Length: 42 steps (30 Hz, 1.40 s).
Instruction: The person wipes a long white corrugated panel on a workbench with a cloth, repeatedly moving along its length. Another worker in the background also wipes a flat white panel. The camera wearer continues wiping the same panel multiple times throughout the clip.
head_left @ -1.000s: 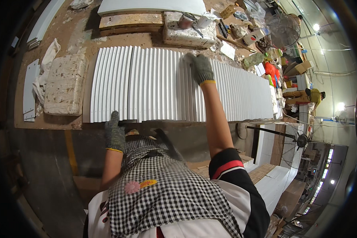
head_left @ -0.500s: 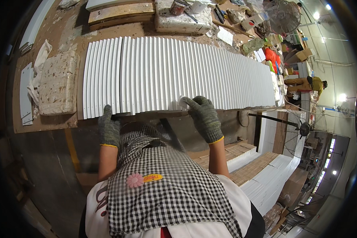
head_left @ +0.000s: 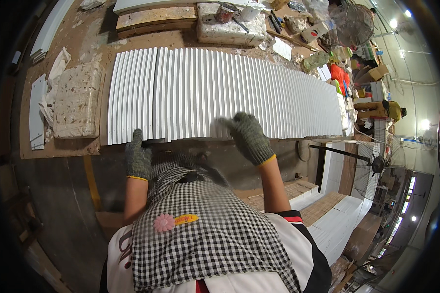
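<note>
A long row of narrow white slats (head_left: 220, 93) lies side by side on the brown table, with a dark gap near the left end. At the slats' near edge, my left hand (head_left: 138, 155), in a grey-green knitted glove, grips the end of a left slat with one digit on top; its other fingers are mostly hidden. My right hand (head_left: 252, 139), gloved alike, is closed over the near part of the row, right of the middle. It pinches a small pale pad (head_left: 222, 125), blurred by motion, whose exact kind I cannot make out.
Left of the slats stands a stained, wrapped block (head_left: 78, 100), beside a white cloth (head_left: 58, 68). Another such block (head_left: 230, 29) is behind, bearing a paint-stained cup (head_left: 225, 13). Fans (head_left: 354, 24) and a co-worker (head_left: 393, 110) are at the right; stacked white boards (head_left: 335, 222) stand lower right.
My right hand has shifted slightly with the pad, which is now smeared by motion. My left hand stays at the slats' edge. The whole view has shifted a little to the right.
</note>
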Motion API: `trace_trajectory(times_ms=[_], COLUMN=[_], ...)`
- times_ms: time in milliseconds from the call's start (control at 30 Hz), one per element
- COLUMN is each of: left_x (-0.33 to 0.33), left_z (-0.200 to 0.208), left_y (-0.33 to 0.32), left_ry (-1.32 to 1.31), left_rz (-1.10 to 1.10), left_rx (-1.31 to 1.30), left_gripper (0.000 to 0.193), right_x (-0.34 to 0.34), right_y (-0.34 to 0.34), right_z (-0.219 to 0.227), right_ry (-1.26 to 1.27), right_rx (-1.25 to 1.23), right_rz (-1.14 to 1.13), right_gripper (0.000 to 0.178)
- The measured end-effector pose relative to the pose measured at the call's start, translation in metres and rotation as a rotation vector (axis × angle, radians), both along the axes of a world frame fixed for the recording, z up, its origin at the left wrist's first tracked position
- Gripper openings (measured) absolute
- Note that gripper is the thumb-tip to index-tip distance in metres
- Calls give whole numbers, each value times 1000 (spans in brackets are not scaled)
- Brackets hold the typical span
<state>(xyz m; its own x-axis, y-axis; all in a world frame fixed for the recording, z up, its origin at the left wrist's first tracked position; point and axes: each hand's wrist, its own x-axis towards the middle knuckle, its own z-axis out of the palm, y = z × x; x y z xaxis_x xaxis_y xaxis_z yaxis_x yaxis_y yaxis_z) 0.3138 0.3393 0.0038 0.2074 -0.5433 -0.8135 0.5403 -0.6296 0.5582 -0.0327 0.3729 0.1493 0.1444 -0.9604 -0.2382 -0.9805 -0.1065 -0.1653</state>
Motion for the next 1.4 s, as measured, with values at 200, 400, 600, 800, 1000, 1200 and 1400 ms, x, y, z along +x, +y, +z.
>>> trace_trajectory(times_ms=[200,400,600,800,1000,1200,1400], left_x=[18,12,10,10,2,-2,-3], left_z=[-31,-17,-5,-16,-3,21,22], left_y=[8,4,7,5,5,4,7], left_ry=[-187,-144,-245,-139,-137,-151,-195], left_rz=[-411,-185,-367,-243,-210,-205,-272], left_rx=[-204,-12,-114,-18,-23,8,-166], left_gripper=[84,66,69,71,65,62,63], right_x=[-9,-19,-47,-54,-29,5,4], right_y=[43,-28,-179,-227,-62,39,-31], right_z=[19,-35,-76,-87,-36,15,-24], right_ry=[-61,-24,24,4,-116,-63,-150], right_rx=[99,-238,-437,-488,-307,246,-187], right_rz=[131,125,17,52,241,275,156], right_gripper=[60,64,42,42,61,66,59])
